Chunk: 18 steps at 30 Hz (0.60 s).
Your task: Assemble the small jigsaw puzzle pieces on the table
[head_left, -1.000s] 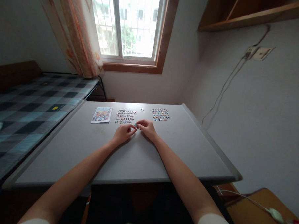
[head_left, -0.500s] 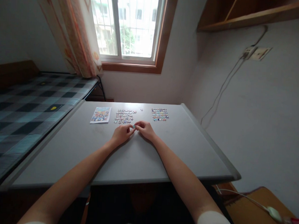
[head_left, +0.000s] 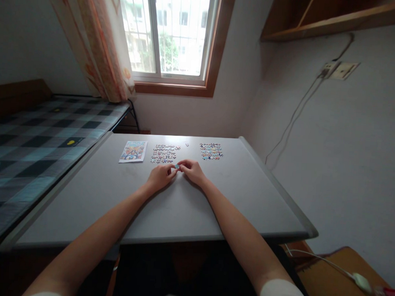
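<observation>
Left hand (head_left: 161,175) and right hand (head_left: 192,170) are practically fingertip to fingertip, with a tiny bluish-green puzzle piece (head_left: 177,166) between them. Right thumb and fingers are pinched on it; left fingers are curled nearly closed right at it, but can't tell if they're gripping or just touching. Its outline is too small to make out.

Just past the left hand are rows of knobbly jigsaw pieces (head_left: 164,154), with a second, tightly packed block (head_left: 211,151) beyond the right hand. One loose piece (head_left: 186,145) lies farther out, between the two groups. Off to the left of the left hand there's a flat, glossy-looking picture sheet (head_left: 133,152), colourful with a pale border, any print too small to read. All that's on a smooth grey tabletop (head_left: 188,213) under both hands. Way out left: checked fabric bedding (head_left: 87,112) with a yellow motif on a dark patch.
</observation>
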Each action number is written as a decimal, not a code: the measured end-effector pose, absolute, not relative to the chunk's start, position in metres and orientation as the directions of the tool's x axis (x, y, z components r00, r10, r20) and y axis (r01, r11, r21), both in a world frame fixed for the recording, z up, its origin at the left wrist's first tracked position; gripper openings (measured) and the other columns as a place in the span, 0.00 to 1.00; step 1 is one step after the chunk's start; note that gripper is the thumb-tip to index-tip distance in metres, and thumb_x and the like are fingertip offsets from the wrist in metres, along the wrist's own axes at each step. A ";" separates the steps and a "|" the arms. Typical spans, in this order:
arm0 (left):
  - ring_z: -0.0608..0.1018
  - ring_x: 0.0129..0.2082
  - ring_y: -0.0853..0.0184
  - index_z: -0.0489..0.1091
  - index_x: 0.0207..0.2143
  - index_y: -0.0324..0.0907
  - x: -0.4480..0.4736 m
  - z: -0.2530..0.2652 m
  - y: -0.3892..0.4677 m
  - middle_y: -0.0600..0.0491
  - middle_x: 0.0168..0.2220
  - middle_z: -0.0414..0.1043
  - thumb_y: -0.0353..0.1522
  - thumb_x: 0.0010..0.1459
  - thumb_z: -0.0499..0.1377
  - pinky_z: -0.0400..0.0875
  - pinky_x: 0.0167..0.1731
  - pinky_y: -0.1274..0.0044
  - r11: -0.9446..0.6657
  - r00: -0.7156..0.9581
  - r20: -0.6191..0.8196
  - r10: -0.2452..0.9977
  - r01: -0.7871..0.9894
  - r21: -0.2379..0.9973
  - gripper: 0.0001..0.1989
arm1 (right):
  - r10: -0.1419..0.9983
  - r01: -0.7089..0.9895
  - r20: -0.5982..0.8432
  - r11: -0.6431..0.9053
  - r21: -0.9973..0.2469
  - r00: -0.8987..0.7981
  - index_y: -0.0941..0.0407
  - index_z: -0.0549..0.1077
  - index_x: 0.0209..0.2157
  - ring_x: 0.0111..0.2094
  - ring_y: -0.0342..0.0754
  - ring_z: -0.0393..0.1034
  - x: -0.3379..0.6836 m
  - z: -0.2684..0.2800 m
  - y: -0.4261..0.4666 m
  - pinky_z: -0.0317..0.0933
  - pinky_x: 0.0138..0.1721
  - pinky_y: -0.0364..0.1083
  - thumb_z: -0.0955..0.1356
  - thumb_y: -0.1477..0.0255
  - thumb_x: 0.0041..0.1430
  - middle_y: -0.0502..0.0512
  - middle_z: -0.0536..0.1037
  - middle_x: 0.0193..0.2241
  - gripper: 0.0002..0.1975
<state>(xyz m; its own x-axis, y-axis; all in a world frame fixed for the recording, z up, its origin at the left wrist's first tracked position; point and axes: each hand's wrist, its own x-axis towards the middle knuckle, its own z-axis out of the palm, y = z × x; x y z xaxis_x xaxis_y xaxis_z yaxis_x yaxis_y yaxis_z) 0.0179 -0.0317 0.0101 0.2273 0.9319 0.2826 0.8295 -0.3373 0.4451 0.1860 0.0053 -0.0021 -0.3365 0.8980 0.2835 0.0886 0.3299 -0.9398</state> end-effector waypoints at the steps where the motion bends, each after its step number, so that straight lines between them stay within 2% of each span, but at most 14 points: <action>1: 0.69 0.21 0.70 0.74 0.39 0.44 0.018 0.010 -0.032 0.55 0.22 0.72 0.41 0.58 0.51 0.55 0.24 0.79 -0.335 0.227 0.278 0.933 0.831 0.445 0.16 | 0.899 0.091 0.281 0.328 -0.940 -0.337 0.60 0.75 0.32 0.27 0.42 0.70 0.186 -0.002 0.006 0.63 0.32 0.42 0.66 0.72 0.50 0.52 0.77 0.25 0.08; 18: 0.69 0.21 0.70 0.74 0.38 0.44 0.018 0.011 -0.033 0.55 0.22 0.72 0.39 0.57 0.51 0.55 0.24 0.79 -0.330 0.227 0.273 0.935 0.839 0.432 0.15 | 0.894 0.094 0.274 0.325 -0.941 -0.354 0.60 0.75 0.34 0.27 0.42 0.70 0.186 0.000 0.004 0.63 0.32 0.42 0.66 0.73 0.49 0.52 0.77 0.25 0.10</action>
